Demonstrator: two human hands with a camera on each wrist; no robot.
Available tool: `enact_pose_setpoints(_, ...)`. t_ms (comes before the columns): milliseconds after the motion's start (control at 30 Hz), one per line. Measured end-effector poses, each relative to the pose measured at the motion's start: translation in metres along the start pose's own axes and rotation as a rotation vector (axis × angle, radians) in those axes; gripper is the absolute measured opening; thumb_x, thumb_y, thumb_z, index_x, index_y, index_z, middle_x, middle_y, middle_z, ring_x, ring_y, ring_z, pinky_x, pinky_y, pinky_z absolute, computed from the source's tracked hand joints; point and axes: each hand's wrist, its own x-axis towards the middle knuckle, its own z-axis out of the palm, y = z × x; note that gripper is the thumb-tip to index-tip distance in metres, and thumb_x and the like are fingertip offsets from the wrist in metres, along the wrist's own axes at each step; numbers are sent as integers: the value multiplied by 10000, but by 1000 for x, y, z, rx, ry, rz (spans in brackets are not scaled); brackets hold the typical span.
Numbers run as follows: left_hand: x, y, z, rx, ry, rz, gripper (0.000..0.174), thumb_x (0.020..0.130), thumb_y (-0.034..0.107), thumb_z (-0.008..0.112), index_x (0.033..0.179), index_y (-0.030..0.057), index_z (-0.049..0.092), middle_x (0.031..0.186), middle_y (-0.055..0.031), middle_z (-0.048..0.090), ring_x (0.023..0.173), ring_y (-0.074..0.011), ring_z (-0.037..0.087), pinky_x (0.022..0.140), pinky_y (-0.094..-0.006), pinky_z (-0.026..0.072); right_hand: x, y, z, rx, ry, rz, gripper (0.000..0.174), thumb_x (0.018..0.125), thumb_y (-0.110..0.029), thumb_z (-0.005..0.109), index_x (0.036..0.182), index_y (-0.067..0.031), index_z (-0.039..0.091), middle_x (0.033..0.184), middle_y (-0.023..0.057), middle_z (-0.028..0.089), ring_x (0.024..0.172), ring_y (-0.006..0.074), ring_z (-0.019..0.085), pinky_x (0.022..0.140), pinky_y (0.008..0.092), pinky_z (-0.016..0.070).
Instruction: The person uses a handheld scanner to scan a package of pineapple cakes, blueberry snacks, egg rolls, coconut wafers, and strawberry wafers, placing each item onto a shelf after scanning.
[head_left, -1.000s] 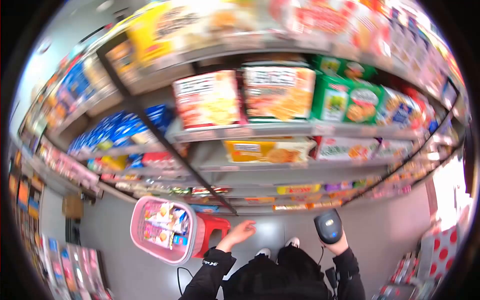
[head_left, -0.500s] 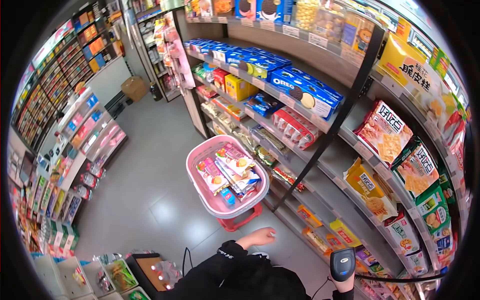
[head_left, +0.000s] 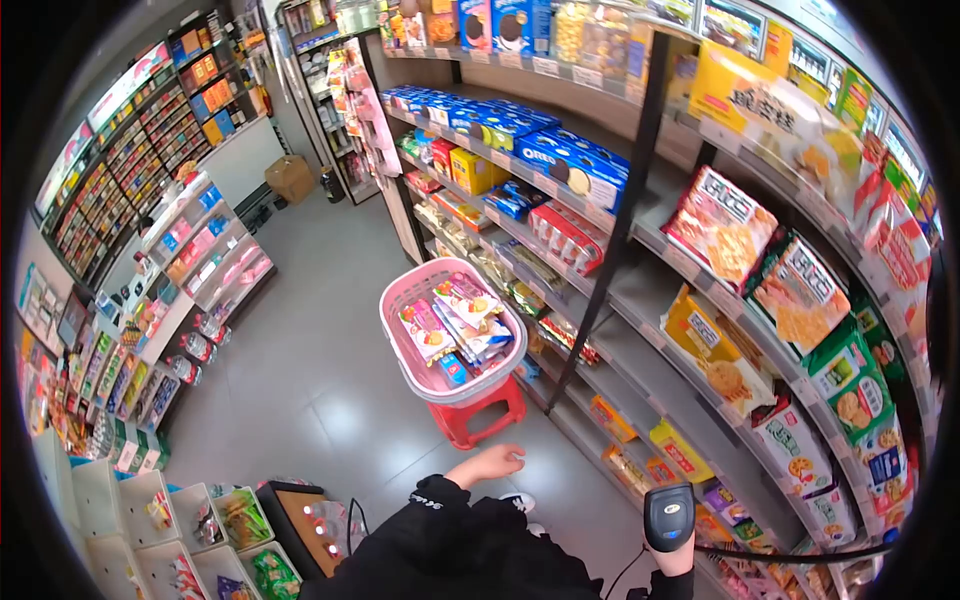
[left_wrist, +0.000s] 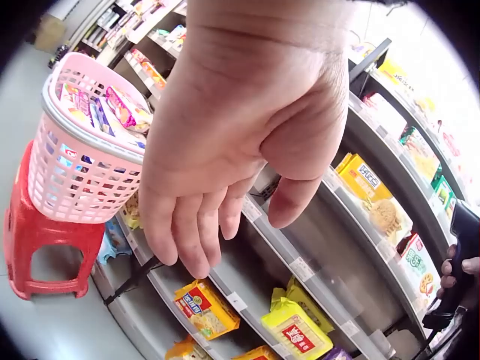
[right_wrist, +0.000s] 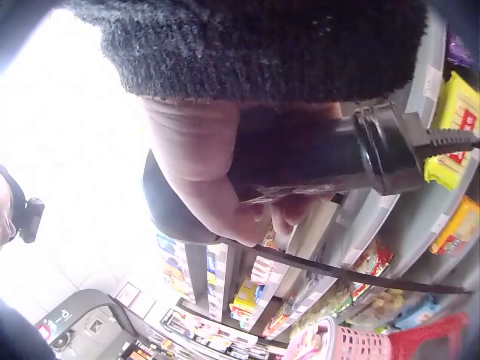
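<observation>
My right hand (head_left: pixel 672 560) grips a black handheld barcode scanner (head_left: pixel 669 513), its rounded head upward in the head view. In the right wrist view, fingers wrap the scanner's handle (right_wrist: pixel 300 161), and a cord leaves its end. My left hand (head_left: pixel 490 464) is held out with nothing in it; its fingers hang loose over the floor in the left wrist view. Just beyond it is a pink plastic basket (left_wrist: pixel 82 176) on a red stool (left_wrist: pixel 56 251). Several snack packs (head_left: pixel 426 331) and a small blue pack (head_left: pixel 453 370) lie inside the basket.
Shelves on the right hold blue Oreo boxes (head_left: pixel 575 160), a yellow biscuit pack (head_left: pixel 715 345) and a green pack (head_left: pixel 850 385). A black shelf post (head_left: pixel 608 250) slants down beside the basket. White bins (head_left: pixel 180 520) stand at lower left, a cardboard box (head_left: pixel 290 180) farther back.
The head view has swung left from facing the shelves, bringing the aisle and counter into sight. My right hand keeps its grip on the scanner, and my left stays empty near the basket.
</observation>
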Motion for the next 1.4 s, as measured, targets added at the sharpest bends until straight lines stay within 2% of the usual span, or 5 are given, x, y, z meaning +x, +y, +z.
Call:
enact_pose_setpoints(600, -10, 6, -29, -183, -14, -58, 358, 785, 192, 509, 1094, 16, 468, 844, -37, 566, 727, -90, 532, 617, -201, 404, 17, -14, 20, -82, -19, -27, 294, 599, -38, 648, 871, -21, 536, 787, 51, 578, 717, 130, 545, 661, 255, 433)
enact_pose_setpoints(1033, 58, -38, -222, -349, 212, 27, 312, 747, 143, 525, 1010, -23, 503, 789, -83, 569, 699, -130, 549, 614, -255, 434, 173, -38, 173, -232, -497, 8, 351, 623, -121, 663, 942, -34, 546, 855, 83, 598, 801, 167, 572, 718, 275, 439)
enact_pose_setpoints(1200, 90, -62, -296, -278, 346, -17, 293, 749, 104, 506, 1015, -18, 498, 834, -112, 573, 759, -163, 564, 639, -268, 445, 244, -27, 249, 2, -387, 76, 371, 606, -100, 668, 946, -25, 543, 858, 66, 597, 826, 148, 555, 769, 275, 419)
enact_pose_setpoints(1300, 130, -92, -324, -189, 458, 50, 281, 769, 89, 503, 1031, -8, 481, 892, -81, 567, 823, -130, 543, 696, -247, 428, 283, -15, 285, 56, -480, 255, 310, 619, -61, 629, 909, -9, 536, 795, 48, 575, 743, 127, 539, 684, 268, 433)
enact_pose_setpoints(1400, 160, -86, -341, -86, 587, 75, 331, 735, 127, 519, 1027, -25, 485, 934, -170, 557, 864, -263, 548, 750, -317, 430, 312, 4, 321, 275, -470, 410, 267, 615, -35, 597, 872, -8, 529, 691, 32, 538, 623, 107, 515, 553, 248, 421)
